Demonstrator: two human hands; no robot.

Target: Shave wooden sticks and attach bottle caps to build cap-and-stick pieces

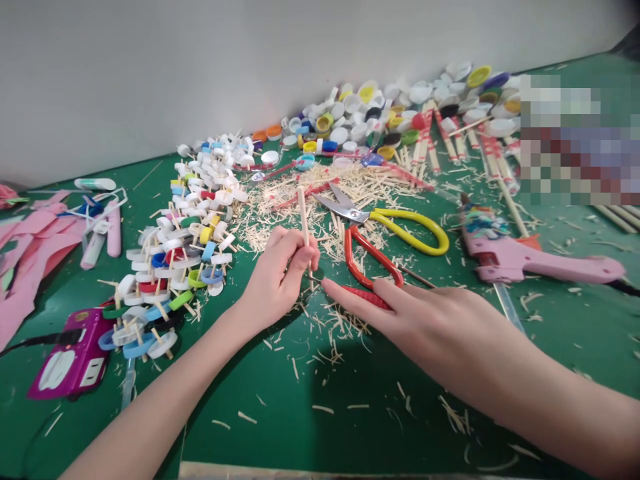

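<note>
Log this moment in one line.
left hand: holds wooden stick | right hand: holds red-handled tool, tip by stick's near end | nearby: scissors, wood shavings, pink glue gun

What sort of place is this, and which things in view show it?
Probably a craft workspace; whether at home or in a workshop, I cannot tell. The pink glue gun, the scissors and the heap of plastic caps suggest it.

The bench (250, 417) is green. The stick (303, 217) is pale cream; the tool (369, 298) shows red. The scissors (345, 211) pair silver blades with a yellow loop. Along the bench's far edge, bottle caps (340, 135) mix white, yellow, blue and orange, beside wrappers (426, 130) patterned red and white. The glue gun (500, 260) is pink, the box (75, 353) magenta.
</note>
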